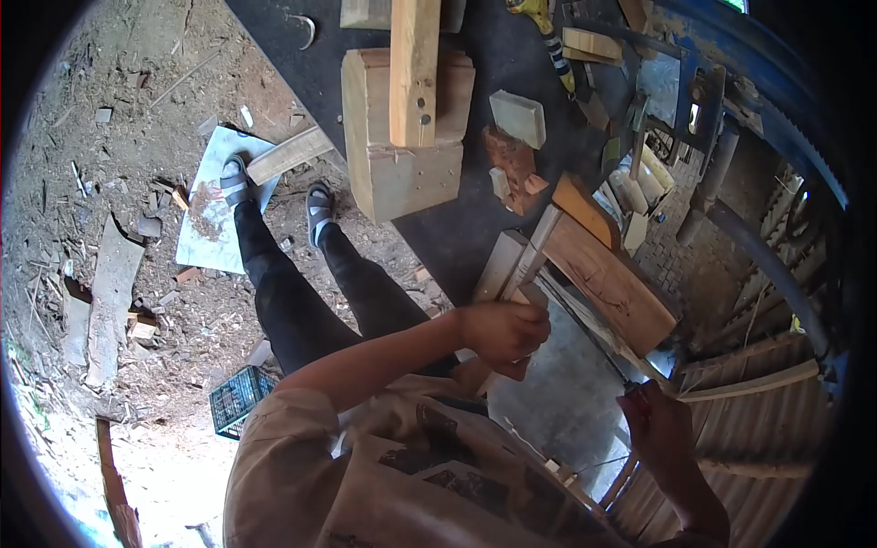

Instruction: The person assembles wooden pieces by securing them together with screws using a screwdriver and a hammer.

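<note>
My left hand (504, 336) is closed in a fist around a piece of wood (528, 294), whose pale end shows just above the knuckles; the rest is hidden by the fingers. To the right and lower, my right hand (653, 420) is wrapped around the red handle of a long, thin, dark-shafted tool (605, 354). Its shaft slants up and left, alongside a wide wooden board (607, 279) with dark grain marks. Narrow wooden strips (501, 265) lean by the table edge just above my left hand.
On the dark table (301, 73) lie a large wooden block (416, 178), a square post (414, 73), a grey block (517, 119), a broken brick (508, 164) and a yellow-handled tool (548, 41). A green crate (242, 400) sits on the littered ground. Blue metalwork (776, 78) stands at right.
</note>
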Motion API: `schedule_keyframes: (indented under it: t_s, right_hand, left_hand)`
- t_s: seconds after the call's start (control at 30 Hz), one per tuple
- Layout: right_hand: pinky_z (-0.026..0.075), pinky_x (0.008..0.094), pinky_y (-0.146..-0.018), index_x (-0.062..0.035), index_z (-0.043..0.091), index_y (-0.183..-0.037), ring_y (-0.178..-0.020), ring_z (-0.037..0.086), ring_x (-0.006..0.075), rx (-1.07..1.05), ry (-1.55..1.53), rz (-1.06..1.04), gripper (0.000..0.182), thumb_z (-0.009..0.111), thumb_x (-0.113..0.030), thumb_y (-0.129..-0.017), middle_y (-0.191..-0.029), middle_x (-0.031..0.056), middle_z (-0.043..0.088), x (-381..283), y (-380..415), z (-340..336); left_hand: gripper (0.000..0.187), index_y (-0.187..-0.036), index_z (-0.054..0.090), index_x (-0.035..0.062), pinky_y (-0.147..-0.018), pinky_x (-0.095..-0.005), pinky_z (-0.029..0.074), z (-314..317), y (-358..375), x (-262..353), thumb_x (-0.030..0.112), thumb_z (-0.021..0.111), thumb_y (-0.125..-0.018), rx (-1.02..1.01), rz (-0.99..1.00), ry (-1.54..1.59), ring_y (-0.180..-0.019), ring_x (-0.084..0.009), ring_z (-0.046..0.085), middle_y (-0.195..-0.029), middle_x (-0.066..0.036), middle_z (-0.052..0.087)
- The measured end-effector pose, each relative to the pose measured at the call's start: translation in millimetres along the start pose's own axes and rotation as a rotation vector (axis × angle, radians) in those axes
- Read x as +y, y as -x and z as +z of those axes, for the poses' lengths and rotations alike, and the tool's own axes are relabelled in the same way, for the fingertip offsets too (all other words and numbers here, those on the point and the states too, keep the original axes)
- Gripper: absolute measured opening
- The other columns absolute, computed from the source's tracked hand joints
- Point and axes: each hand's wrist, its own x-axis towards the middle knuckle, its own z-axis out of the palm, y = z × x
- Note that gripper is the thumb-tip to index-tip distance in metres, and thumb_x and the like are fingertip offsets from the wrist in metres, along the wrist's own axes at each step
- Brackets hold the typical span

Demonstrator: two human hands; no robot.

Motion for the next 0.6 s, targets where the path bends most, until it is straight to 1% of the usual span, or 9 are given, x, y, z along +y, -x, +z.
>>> schedule_keyframes:
  t_s: [0.1, 0.17, 0.27, 0.37, 0.4, 0.47, 0.57, 0.6]
  right_hand:
    - [0.057, 0.0460, -0.063, -0.0036, 0.063, -0.096, -0.072, 0.073, 0.0393, -0.102, 0.006, 0.054, 0.030, 0.065, -0.031, -0.108, -0.078, 0.0168, 0.073, 5.0, -3.2, -1.0]
    - [0.056, 0.0469, -0.063, -0.0031, 0.063, -0.096, -0.073, 0.074, 0.0392, -0.208, -0.039, 0.118, 0.032, 0.063, -0.032, -0.108, -0.078, 0.0167, 0.073, 1.7, -6.5, -10.8]
    - [0.055, 0.0479, -0.063, -0.0026, 0.063, -0.095, -0.070, 0.072, 0.0407, -0.292, -0.063, 0.124, 0.036, 0.060, -0.035, -0.110, -0.074, 0.0173, 0.071, 0.0, -12.8, -25.0]
    - [0.054, 0.0461, -0.063, -0.0013, 0.062, -0.094, -0.061, 0.067, 0.0368, -0.362, -0.134, 0.149, 0.042, 0.056, -0.039, -0.112, -0.064, 0.0150, 0.062, 2.2, -16.2, -28.3]
    - [0.052, 0.0445, -0.059, -0.0020, 0.062, -0.093, -0.056, 0.063, 0.0333, -0.387, -0.187, 0.152, 0.045, 0.055, -0.042, -0.112, -0.062, 0.0131, 0.059, 2.7, -18.7, -31.6]
    - [0.048, 0.0412, -0.052, -0.0032, 0.061, -0.090, -0.048, 0.055, 0.0263, -0.436, -0.297, 0.161, 0.050, 0.054, -0.048, -0.112, -0.057, 0.0093, 0.053, 5.2, -21.9, -39.3]
    - [0.037, 0.0349, -0.042, -0.0073, 0.058, -0.086, -0.044, 0.043, 0.0155, -0.916, -1.197, 0.893, 0.057, 0.052, -0.057, -0.111, -0.058, 0.0031, 0.049, 17.9, -24.6, -39.6]
    - [0.028, 0.0308, -0.039, -0.0101, 0.058, -0.085, -0.043, 0.037, 0.0114, -0.840, -1.108, 0.816, 0.059, 0.050, -0.063, -0.110, -0.060, 0.0015, 0.050, 9.0, -21.6, -36.7]
  left_hand:
    - [0.031, -0.064, 0.064, 0.0042, -0.097, -0.0403, 0.048, 5.0, 2.4, 0.4, 0.033, 0.070, -0.074, 0.029, 0.000, 0.017, -0.090, -0.0297, 0.061, -0.077, -0.012, 0.062]
    - [0.031, -0.065, 0.064, 0.0041, -0.097, -0.0401, 0.048, 7.8, 3.6, 1.3, 0.033, 0.068, -0.074, 0.037, 0.004, 0.012, -0.091, -0.0295, 0.062, -0.076, -0.012, 0.063]
    - [0.031, -0.063, 0.063, 0.0055, -0.096, -0.0413, 0.048, 3.2, 1.0, 0.8, 0.034, 0.066, -0.074, 0.045, 0.021, -0.070, -0.092, -0.0299, 0.062, -0.074, -0.010, 0.062]
    - [0.024, -0.066, 0.062, 0.0047, -0.095, -0.0411, 0.051, -0.2, 3.2, 2.8, 0.028, 0.065, -0.073, -0.003, 0.044, -0.106, -0.092, -0.0275, 0.062, -0.076, -0.009, 0.062]
    - [0.021, -0.067, 0.063, 0.0039, -0.094, -0.0407, 0.052, -2.2, 3.7, 2.6, 0.025, 0.064, -0.072, -0.028, 0.053, -0.109, -0.092, -0.0261, 0.063, -0.077, -0.009, 0.063]
    - [0.021, -0.067, 0.063, 0.0037, -0.095, -0.0409, 0.052, -6.4, 3.7, 1.1, 0.025, 0.064, -0.071, -0.042, 0.084, -0.120, -0.093, -0.0261, 0.062, -0.077, -0.009, 0.063]
    - [0.022, -0.067, 0.063, 0.0041, -0.096, -0.0407, 0.052, -5.8, 3.7, 2.6, 0.025, 0.065, -0.071, -0.055, 0.092, -0.125, -0.094, -0.0260, 0.062, -0.077, -0.008, 0.063]
    - [0.021, -0.068, 0.063, 0.0043, -0.096, -0.0405, 0.052, -4.9, 4.8, 0.9, 0.025, 0.065, -0.071, -0.047, 0.074, -0.116, -0.094, -0.0259, 0.062, -0.077, -0.008, 0.062]
